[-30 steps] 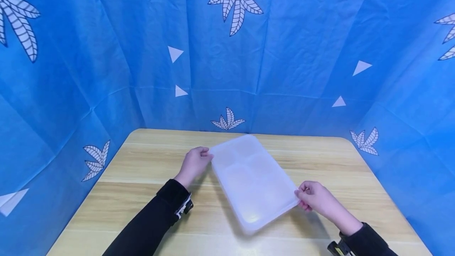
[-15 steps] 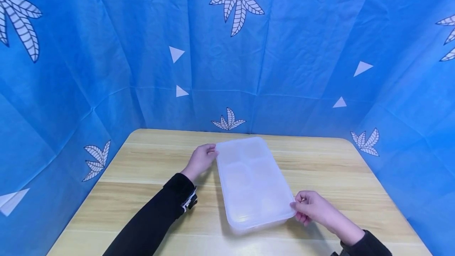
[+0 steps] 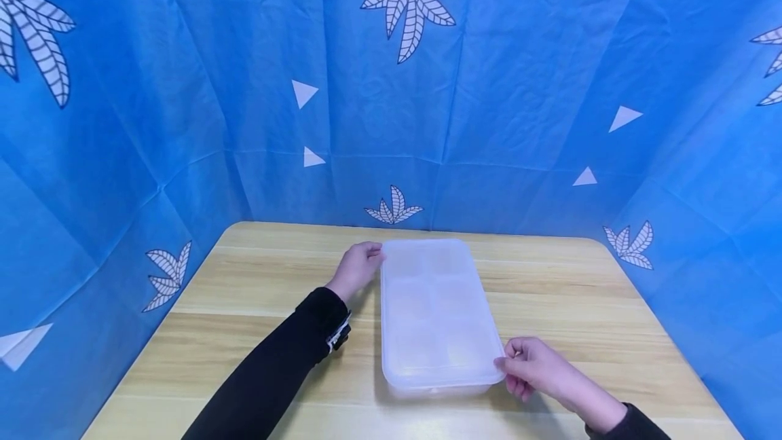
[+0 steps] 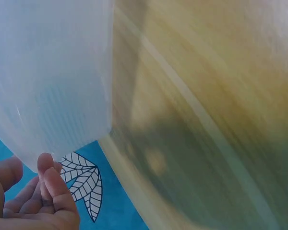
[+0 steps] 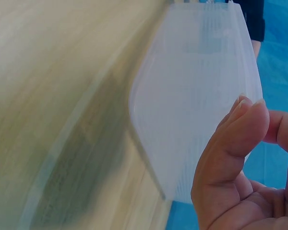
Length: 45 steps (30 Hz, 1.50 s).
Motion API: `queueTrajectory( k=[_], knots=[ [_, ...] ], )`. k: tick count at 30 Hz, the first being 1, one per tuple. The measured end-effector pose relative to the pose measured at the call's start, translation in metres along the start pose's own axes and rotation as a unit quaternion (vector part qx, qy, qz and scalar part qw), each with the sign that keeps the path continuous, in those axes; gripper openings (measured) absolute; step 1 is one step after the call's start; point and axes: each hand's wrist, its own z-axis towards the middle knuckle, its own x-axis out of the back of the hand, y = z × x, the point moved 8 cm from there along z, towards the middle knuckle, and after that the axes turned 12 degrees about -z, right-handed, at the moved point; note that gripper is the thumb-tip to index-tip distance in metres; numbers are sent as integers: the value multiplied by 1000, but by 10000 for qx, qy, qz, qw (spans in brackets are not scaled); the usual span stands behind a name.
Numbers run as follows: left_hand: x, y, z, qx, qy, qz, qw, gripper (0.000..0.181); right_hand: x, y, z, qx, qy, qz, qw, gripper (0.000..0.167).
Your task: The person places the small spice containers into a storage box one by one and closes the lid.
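A translucent white plastic box (image 3: 436, 318) with a lid and a faint grid of compartments stands lengthwise at the middle of the table. At its far left corner, my left hand (image 3: 359, 267) pinches the rim. In the left wrist view, the thumb and fingers (image 4: 60, 189) meet at the box corner. My right hand (image 3: 533, 370) grips the near right corner between thumb and fingers. From the right wrist, the side wall of the box (image 5: 197, 96) shows beyond the curled fingers (image 5: 230, 153). A shadow lies under the box; whether its base touches the wood cannot be told.
The light wood-grain table (image 3: 244, 304) has rounded far corners. A blue cloth (image 3: 513, 73) with white leaf and triangle prints hangs round its back and sides. Black sleeves with small wrist devices cover my arms.
The box has turned clockwise, from slanted to nearly straight. My left hand has moved right and slightly away; my right hand has come nearer. Both keep their hold.
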Motion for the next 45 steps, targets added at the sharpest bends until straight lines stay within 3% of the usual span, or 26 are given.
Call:
queueTrajectory(
  k=[14,19,24,32,39,45],
  knots=[
    [-7,0,8,169,22,-91,9998,36,-9,-1,-2,58,-201,247,9995,29],
    [-8,2,8,82,-5,102,9999,36,-8,-2,-2,58,-193,164,9997,30],
    [-7,3,5,-62,-58,566,9984,37,-9,-3,-2,33,-273,16,9996,31],
    [-1,14,-21,-91,35,974,9952,40,7,-13,9,136,-197,-1001,9947,46],
    [-9,25,-53,-286,-16,1354,9904,33,33,-18,33,-184,484,-1429,9884,47],
    [-13,24,-68,-371,138,1669,9852,36,40,-21,58,-326,902,-1889,9773,49]
  ],
)
